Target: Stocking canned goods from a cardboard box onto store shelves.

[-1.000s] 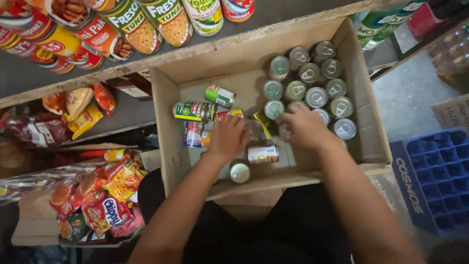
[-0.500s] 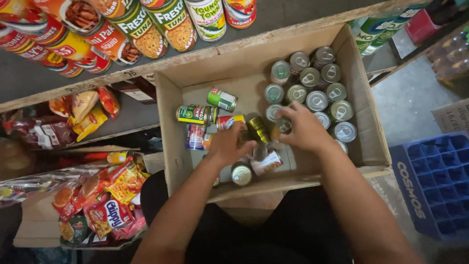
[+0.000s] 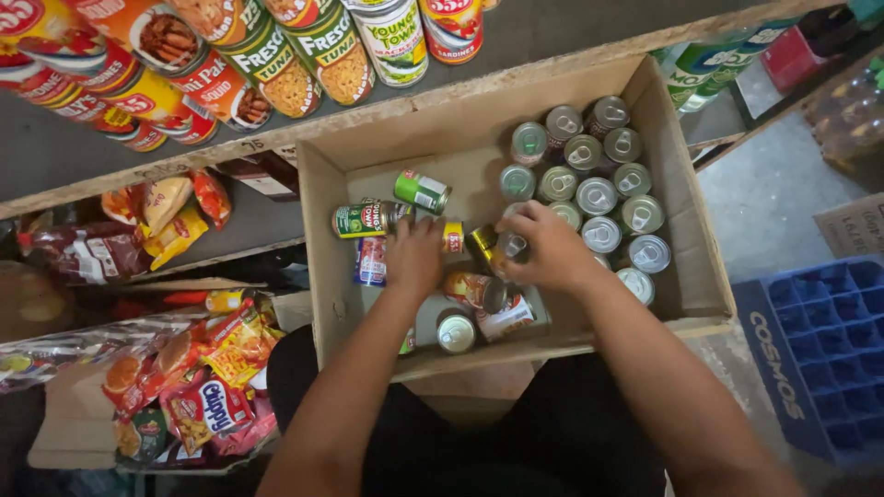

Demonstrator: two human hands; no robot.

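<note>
Since a moment ago: your right hand [image 3: 543,247] has drawn back from the upright cluster toward the loose cans; its grip is clamped on a small can [image 3: 512,244]. Your left hand [image 3: 414,258] lies flat, fingers together, on toppled cans [image 3: 479,293] just beside that grip. Cardboard box [image 3: 686,276]: upright cans [image 3: 597,189] packed beyond the right grip look sorted; lying cans, roughly a third, remain. Farther off: shelf cans [image 3: 276,55].

brown cardboard box [image 3: 677,184] holds silver-topped cans [image 3: 597,195], a green-labelled can [image 3: 422,190], beside a blue crate [image 3: 820,340].
</note>
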